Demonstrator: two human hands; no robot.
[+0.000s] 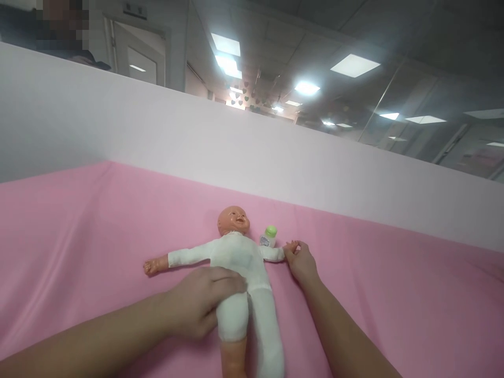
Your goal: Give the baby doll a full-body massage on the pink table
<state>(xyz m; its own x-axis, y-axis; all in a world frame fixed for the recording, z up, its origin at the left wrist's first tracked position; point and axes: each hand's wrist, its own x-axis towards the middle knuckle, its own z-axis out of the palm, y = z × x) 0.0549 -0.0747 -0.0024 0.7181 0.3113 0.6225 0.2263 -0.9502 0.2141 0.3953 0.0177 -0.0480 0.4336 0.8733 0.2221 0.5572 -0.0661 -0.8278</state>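
A baby doll (236, 257) in a white bodysuit lies on its back on the pink sheet (79, 236), arms spread, head toward the partition. My left hand (205, 304) rests on the doll's hip and upper leg, fingers curled around that leg. My right hand (301, 261) pinches the doll's small hand at the end of its outstretched arm. A small white bottle with a green cap (269, 235) lies just beyond that arm, near the doll's head.
A pale partition wall (236, 152) runs along the far edge of the pink sheet. Behind it, at the top left, part of another person (59, 31) shows. Ceiling lights and glass office walls fill the background.
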